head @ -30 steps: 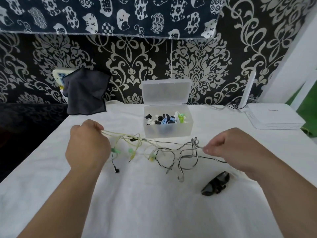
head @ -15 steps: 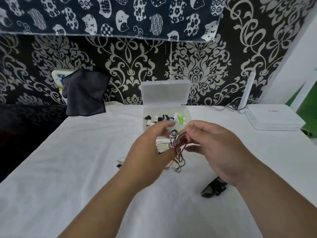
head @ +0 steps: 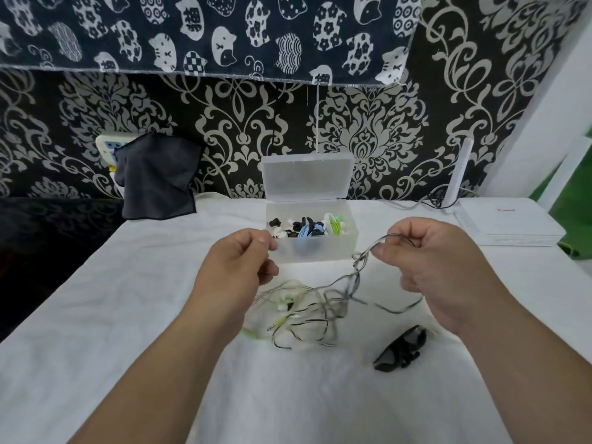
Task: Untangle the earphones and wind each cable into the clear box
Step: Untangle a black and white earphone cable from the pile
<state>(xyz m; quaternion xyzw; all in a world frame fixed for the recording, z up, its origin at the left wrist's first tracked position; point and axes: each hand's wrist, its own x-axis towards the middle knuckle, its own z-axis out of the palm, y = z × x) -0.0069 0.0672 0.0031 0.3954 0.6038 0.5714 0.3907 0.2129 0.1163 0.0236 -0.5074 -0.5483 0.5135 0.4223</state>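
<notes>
The clear box (head: 320, 253) stands open at the table's middle back, its lid (head: 307, 177) upright, with several wound earphones in black, blue, green and white inside. In front of it lies a tangle of earphones (head: 307, 315), grey-black and pale green cables mixed together. My right hand (head: 442, 270) pinches a loop of the grey cable (head: 371, 248) and holds it above the table, right of the box. My left hand (head: 237, 267) is curled just left of the box, thumb against forefinger, and pale cables run in under it.
A small black bundle (head: 400, 349) lies on the white cloth right of the tangle. A dark cloth (head: 157, 177) hangs at the back left. A white router (head: 509, 222) with an upright antenna (head: 458, 174) sits at the back right.
My hands, close together over the tangle half a second ago, have drawn apart. The right hand has pulled a grey loop up and to the right; the tangle now lies spread below.
</notes>
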